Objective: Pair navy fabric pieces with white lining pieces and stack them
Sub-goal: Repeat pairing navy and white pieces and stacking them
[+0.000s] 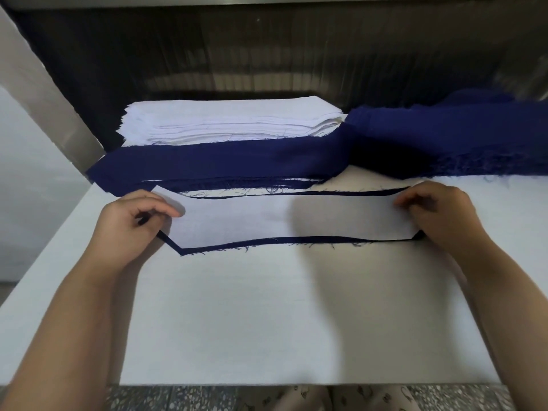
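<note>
– Navy fabric piece: where do we find it?
– We find it flat on the table, with a white lining piece laid on top. Only a narrow navy border shows along the near and far edges, frayed in places.
– State of the hands?
– We record the left hand at the left end of the pair, thumb and curled fingers pinching both layers. The right hand is at the right end, fingers curled down over the edge. We note a grip there, though the thumb is hidden.
– What lies beyond?
– Just behind the pair we see a low navy stack, with white edges showing between its layers on the near side. Behind that stands a stack of white lining. To the right a loose navy heap, frayed along its near edge, runs into the navy stack.
– Anything else?
– Speckled floor shows below the table's near edge.
</note>
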The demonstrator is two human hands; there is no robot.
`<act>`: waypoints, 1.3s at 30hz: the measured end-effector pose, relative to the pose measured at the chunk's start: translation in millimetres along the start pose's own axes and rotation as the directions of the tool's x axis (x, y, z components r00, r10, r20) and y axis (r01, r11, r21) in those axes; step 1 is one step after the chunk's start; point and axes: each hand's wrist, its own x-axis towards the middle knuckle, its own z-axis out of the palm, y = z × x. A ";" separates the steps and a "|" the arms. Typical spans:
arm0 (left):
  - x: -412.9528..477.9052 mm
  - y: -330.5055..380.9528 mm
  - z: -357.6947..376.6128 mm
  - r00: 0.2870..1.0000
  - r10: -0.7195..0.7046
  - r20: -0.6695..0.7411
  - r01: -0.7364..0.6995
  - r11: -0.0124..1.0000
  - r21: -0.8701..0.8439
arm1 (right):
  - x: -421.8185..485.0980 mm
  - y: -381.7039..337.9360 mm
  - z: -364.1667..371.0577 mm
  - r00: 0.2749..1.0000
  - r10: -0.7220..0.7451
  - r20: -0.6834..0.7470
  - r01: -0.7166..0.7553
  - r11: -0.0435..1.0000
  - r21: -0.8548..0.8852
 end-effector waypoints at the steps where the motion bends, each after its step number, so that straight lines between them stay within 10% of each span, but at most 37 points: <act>1: 0.1 0.7 0.0 1.000 -0.003 0.005 0.003 1.000 0.005 | 0.2 0.2 0.0 1.000 -0.010 0.002 0.010 1.000 -0.009; 39: -0.5 7.6 -0.9 0.999 -0.034 0.040 0.031 0.996 0.087 | 1.0 3.5 3.4 0.995 0.062 -0.078 -0.063 0.998 -0.005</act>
